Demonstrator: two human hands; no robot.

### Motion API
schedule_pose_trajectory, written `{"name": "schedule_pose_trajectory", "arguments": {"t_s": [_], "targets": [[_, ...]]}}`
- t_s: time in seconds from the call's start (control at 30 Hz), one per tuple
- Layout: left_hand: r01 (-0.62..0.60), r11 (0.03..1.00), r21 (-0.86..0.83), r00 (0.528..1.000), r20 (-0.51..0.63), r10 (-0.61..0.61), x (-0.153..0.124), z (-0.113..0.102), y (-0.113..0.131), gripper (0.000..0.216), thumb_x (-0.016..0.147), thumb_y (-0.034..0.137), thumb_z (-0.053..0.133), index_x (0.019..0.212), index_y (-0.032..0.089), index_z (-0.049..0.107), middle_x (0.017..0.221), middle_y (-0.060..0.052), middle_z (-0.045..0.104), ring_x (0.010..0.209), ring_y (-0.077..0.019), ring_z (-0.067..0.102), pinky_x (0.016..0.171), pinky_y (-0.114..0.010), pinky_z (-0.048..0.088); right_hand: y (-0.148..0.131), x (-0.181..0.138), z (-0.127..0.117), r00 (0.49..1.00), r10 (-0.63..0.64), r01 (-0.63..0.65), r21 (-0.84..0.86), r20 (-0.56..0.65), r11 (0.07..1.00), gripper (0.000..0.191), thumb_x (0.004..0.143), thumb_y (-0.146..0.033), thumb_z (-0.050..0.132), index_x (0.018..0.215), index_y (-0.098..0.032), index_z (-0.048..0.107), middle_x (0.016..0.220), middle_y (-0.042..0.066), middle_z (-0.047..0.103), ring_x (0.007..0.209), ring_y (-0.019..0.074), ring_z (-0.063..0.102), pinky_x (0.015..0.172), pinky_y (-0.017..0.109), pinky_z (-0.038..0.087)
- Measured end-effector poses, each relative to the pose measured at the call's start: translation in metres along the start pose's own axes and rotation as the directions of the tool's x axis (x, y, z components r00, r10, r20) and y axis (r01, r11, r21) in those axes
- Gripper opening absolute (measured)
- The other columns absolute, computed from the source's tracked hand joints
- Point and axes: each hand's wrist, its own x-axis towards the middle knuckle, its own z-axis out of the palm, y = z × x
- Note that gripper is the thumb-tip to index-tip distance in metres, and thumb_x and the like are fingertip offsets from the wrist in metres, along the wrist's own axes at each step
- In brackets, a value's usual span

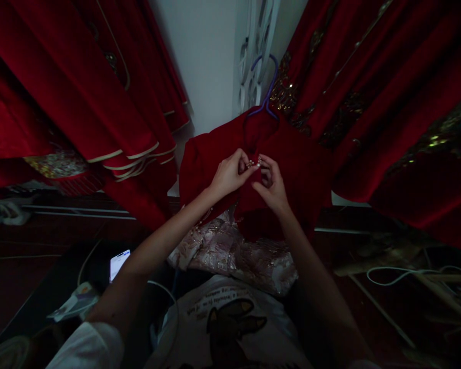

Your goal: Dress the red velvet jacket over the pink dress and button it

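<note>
A red velvet garment [303, 169] hangs on a purple hanger [267, 87] in front of me. My left hand [230, 174] pinches the fabric at the garment's front, where small gold beads or a clasp [252, 164] sit. My right hand [272, 184] is closed on the same spot from the other side, fingers curled into the red cloth. The two hands nearly touch at the beads.
More red garments with gold trim hang at left [80, 92] and right [388, 102]. A pale embroidered cloth [234, 251] lies in my lap. A lit phone [119, 264] and cables [399, 274] lie on the dark floor. A white wall [207, 56] stands behind.
</note>
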Motion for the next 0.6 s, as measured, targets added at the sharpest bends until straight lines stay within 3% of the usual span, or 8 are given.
{"name": "schedule_pose_trajectory", "arguments": {"t_s": [0.07,0.13,0.2,0.27,0.33,0.43,0.53,0.6], "targets": [[0.031,0.987,-0.156,0.999,-0.025,-0.035,-0.001,0.004,-0.006,0.018,0.087,0.03,0.065,0.091,0.018,0.051,0.077,0.001,0.059,0.068,-0.0093,0.056,0.064,-0.021,0.045,-0.007,-0.012,0.0,0.996,-0.054,0.061,-0.111,0.069,0.992,0.087,0.068,-0.02,0.066,0.148,-0.026,0.031,0.152,0.01,0.038,0.135,0.0264,0.045,0.108,0.044,0.043],[0.082,0.95,-0.302,0.995,-0.021,-0.093,-0.004,0.007,-0.008,0.018,0.086,0.028,0.065,0.094,0.018,0.052,0.083,0.0,0.061,0.073,-0.0091,0.059,0.067,-0.02,0.047,-0.014,-0.024,-0.011,0.992,0.001,0.025,-0.198,0.13,0.98,0.091,0.071,-0.018,0.065,0.153,-0.025,0.026,0.149,0.01,0.044,0.133,0.0262,0.048,0.108,0.043,0.043],[0.217,0.875,-0.434,0.975,0.064,-0.211,-0.009,0.005,-0.008,0.017,0.089,0.03,0.061,0.099,0.018,0.052,0.087,-0.002,0.063,0.072,-0.0086,0.062,0.065,-0.02,0.05,-0.021,-0.032,-0.031,0.973,0.156,-0.111,-0.246,0.168,0.963,0.078,0.075,-0.02,0.064,0.148,-0.024,0.037,0.119,0.009,0.067,0.105,0.024,0.066,0.091,0.04,0.055],[0.369,0.774,-0.515,0.929,0.233,-0.288,-0.02,-0.001,-0.002,0.018,0.095,0.035,0.051,0.103,0.019,0.054,0.093,-0.003,0.066,0.072,-0.0092,0.065,0.064,-0.022,0.053,-0.03,-0.035,-0.057,0.955,0.27,-0.229,-0.272,0.124,0.935,0.051,0.076,-0.026,0.067,0.127,-0.022,0.058,0.078,0.002,0.07,0.071,0.0201,0.068,0.069,0.035,0.057],[0.422,0.744,-0.518,0.887,0.406,-0.221,-0.035,-0.008,0.007,0.022,0.097,0.036,0.045,0.105,0.02,0.058,0.106,-0.007,0.068,0.086,-0.0122,0.069,0.071,-0.025,0.056,-0.043,-0.034,-0.08,0.972,0.233,-0.228,-0.237,-0.005,0.945,0.031,0.077,-0.031,0.071,0.106,-0.023,0.065,0.068,-0.001,0.067,0.063,0.0169,0.064,0.062,0.03,0.055],[0.342,0.817,-0.465,0.833,0.552,-0.035,-0.062,-0.021,0.018,0.021,0.094,0.03,0.052,0.109,0.022,0.065,0.125,-0.008,0.066,0.113,-0.0158,0.063,0.086,-0.027,0.054,-0.067,-0.033,-0.096,0.972,0.234,-0.233,-0.1,-0.007,0.967,0.021,0.077,-0.034,0.075,0.094,-0.026,0.065,0.076,0.0,0.069,0.066,0.0156,0.065,0.06,0.028,0.053],[0.34,0.863,-0.374,0.793,0.607,-0.05,-0.082,-0.037,0.015,0.023,0.091,0.031,0.057,0.11,0.021,0.066,0.106,-0.007,0.073,0.092,-0.0152,0.069,0.076,-0.027,0.054,-0.086,-0.036,-0.097,0.953,0.284,-0.285,-0.002,0.107,0.959,0.024,0.077,-0.035,0.076,0.098,-0.03,0.065,0.086,0.001,0.072,0.073,0.0169,0.067,0.062,0.029,0.054],[0.345,0.894,-0.286,0.837,0.524,-0.156,-0.09,-0.048,0.002,0.021,0.09,0.035,0.059,0.098,0.019,0.069,0.088,-0.004,0.073,0.074,-0.0139,0.067,0.067,-0.026,0.052,-0.092,-0.037,-0.094,0.941,0.294,-0.304,0.036,0.167,0.952,0.029,0.076,-0.035,0.077,0.102,-0.031,0.065,0.094,0.001,0.072,0.077,0.0176,0.068,0.065,0.03,0.056]]}}
